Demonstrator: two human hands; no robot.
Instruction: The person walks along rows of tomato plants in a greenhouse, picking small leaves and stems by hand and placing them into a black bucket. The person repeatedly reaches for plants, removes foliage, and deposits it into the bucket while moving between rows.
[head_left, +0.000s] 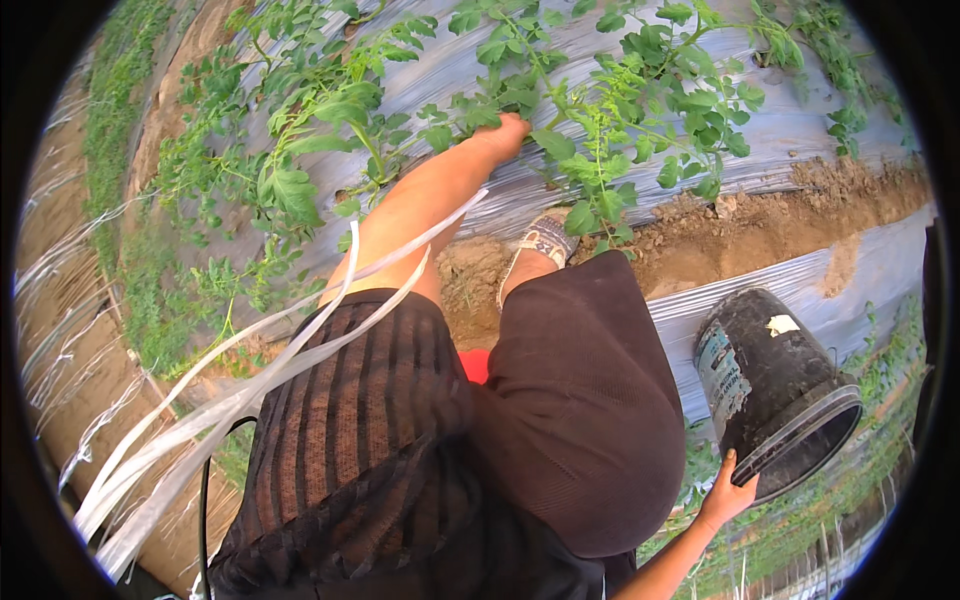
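My left hand reaches out at the upper middle, low among green leafy plants that look like tomato plants. Its fingers are partly hidden by leaves, so whether they grasp a stem cannot be told. At the lower right, my right hand grips the rim of a black plastic bucket, thumb on the outside. The bucket lies tipped, its mouth turned down and to the right, and bears a worn label. Long white plastic strips cross in front of my left sleeve and forearm.
Silvery plastic mulch film covers the bed under the plants. Bare soil runs along its edge, beside my patterned shoe. More film and plant rows lie at the right. White strings and further rows stand at the left.
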